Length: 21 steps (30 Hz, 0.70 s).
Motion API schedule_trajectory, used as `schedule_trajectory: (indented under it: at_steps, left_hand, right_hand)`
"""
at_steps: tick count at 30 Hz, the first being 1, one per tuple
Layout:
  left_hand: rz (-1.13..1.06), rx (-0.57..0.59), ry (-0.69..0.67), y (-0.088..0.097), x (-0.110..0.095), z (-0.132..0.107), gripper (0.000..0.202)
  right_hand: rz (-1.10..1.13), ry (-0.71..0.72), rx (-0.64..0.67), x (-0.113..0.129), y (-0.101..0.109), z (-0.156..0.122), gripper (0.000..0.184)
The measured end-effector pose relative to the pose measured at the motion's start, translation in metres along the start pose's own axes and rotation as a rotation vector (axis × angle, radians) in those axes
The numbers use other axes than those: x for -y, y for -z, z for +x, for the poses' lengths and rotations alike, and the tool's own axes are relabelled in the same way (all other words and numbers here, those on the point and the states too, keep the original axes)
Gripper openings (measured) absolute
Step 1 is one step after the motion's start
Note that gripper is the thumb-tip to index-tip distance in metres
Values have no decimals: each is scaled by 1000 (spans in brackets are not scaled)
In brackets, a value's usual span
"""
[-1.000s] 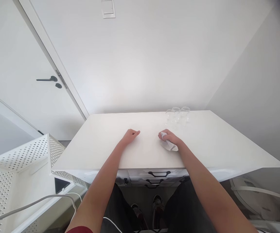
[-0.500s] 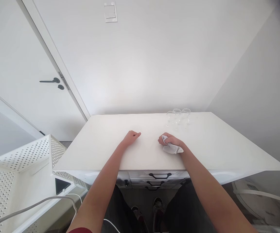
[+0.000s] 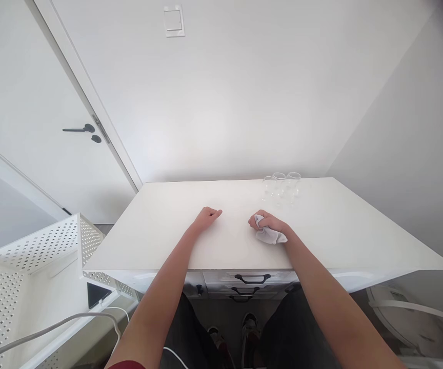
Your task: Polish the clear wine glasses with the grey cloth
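My left hand [image 3: 206, 219] rests on the white cabinet top [image 3: 167, 225], curled into a loose fist with the thumb pointing right and nothing seen in it. To its right, my right hand [image 3: 264, 219] is closed around a crumpled pale grey cloth [image 3: 269, 236], which bulges out below the fingers towards the wrist. Beyond my right hand, close to the wall, stand three clear stemmed glasses, a left one [image 3: 269, 185], a middle one [image 3: 279, 183] and a right one [image 3: 293, 182]. Their stems and bases are faint against the white surface.
Drawers with black handles [image 3: 253, 279] face me under the top's front edge. A white perforated metal unit [image 3: 52, 246] with a cable [image 3: 52, 325] stands at the left. Behind it is a door with a dark handle [image 3: 79, 128]. A light switch [image 3: 174, 21] is on the wall.
Almost nothing differs. Both hands keep their places and grip; the right hand and cloth appear shifted very slightly left, along with the whole view.
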<state>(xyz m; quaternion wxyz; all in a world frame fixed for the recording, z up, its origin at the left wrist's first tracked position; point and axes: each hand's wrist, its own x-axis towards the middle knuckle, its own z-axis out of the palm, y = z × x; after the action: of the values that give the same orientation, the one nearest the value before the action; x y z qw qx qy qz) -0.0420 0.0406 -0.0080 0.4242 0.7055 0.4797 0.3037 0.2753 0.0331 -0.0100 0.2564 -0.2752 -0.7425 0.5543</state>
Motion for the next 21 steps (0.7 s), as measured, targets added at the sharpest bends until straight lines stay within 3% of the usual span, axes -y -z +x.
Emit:
schedule_trajectory:
  at_steps: [3, 6, 10, 14, 17, 19, 21]
  left_hand:
    - [-10, 57, -20, 0, -1, -1, 62]
    - [-28, 67, -40, 0, -2, -3, 64]
    - [-51, 3, -32, 1, -3, -2, 63]
    - [-54, 25, -34, 1, -3, 0, 66]
    - [-47, 23, -35, 1, -3, 1, 67]
    - [-38, 14, -50, 1, -2, 2, 66]
    - [-30, 15, -60, 1, -1, 2, 65]
  right_hand:
    - [150, -25, 23, 0, 1, 0, 14]
    - [147, -59, 15, 3, -2, 0, 15]
    - [-13, -36, -142, 13, -13, 2, 13]
    - [-211, 103, -145, 23, -23, 1, 46]
    - [-233, 123, -145, 24, -26, 0, 45]
    - [-250, 153, -229, 22, -29, 2, 37]
    - [-281, 191, -400, 20, -34, 5, 27]
